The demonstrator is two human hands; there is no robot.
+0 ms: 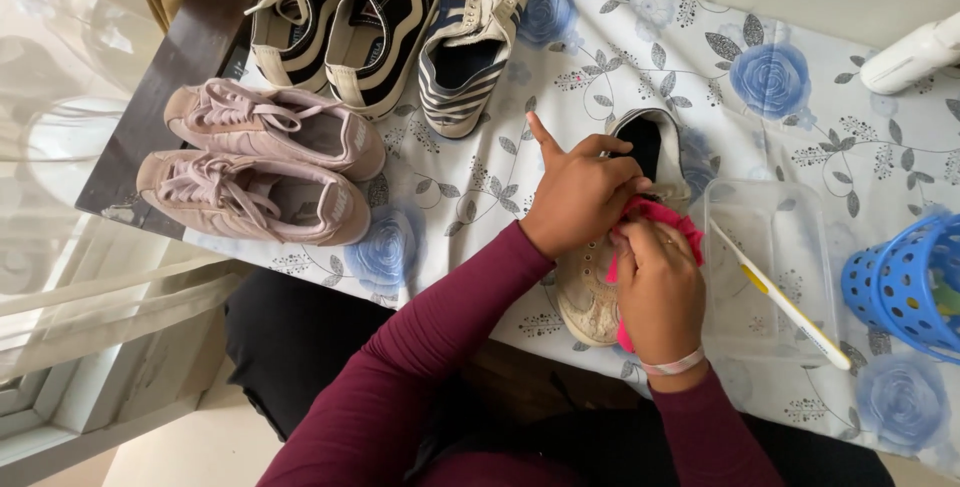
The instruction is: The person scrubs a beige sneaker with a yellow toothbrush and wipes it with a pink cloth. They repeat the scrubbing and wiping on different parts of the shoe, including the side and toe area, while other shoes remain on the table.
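A dirty white slip-on shoe (590, 297) with a striped lining lies on the flowered tablecloth (640, 57) in front of me. My left hand (578, 192) grips its upper from the left side, with the index finger sticking out. My right hand (658, 287) presses a pink cloth (668, 217) against the shoe's top. Most of the shoe's middle is hidden under both hands.
The matching striped shoe (470, 37), a pair of black-and-white sneakers (345, 17) and a pair of pink sneakers (262, 162) lie at the left. A clear plastic tub (765, 222) with a toothbrush (785, 302) across it sits right; a blue perforated basket (905, 287) and white bottle (915, 52) lie further right.
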